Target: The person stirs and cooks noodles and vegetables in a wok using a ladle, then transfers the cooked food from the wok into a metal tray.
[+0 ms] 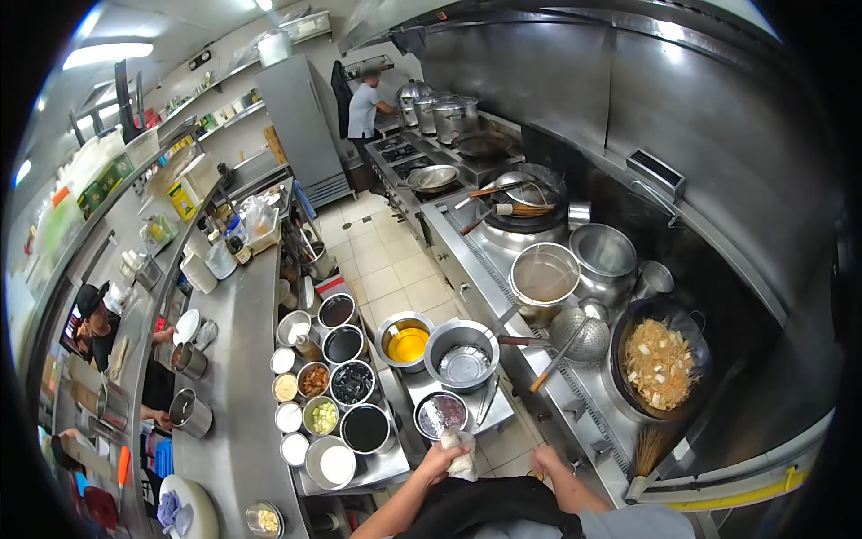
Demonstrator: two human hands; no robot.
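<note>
My left hand (437, 462) is closed around a bunched white cloth (461, 455), low at the front of my dark apron (494, 508). To its right my right hand (547, 462) is curled closed in front of the stove's edge; what it holds, if anything, I cannot make out. Just beyond the cloth stands a metal pot of dark reddish liquid (441, 415). Behind that are a large metal pot (461, 355) and a pot of yellow liquid (406, 341). At the right, a wok (620, 382) holds fried noodles with pale chunks (660, 364).
A perforated ladle (577, 336), a strainer pot (545, 274) and a bamboo brush (648, 449) lie along the stove. Several ingredient containers (367, 429) crowd the left cart. One co-worker (365, 106) stands at the far stove; others are behind the left counter (238, 359).
</note>
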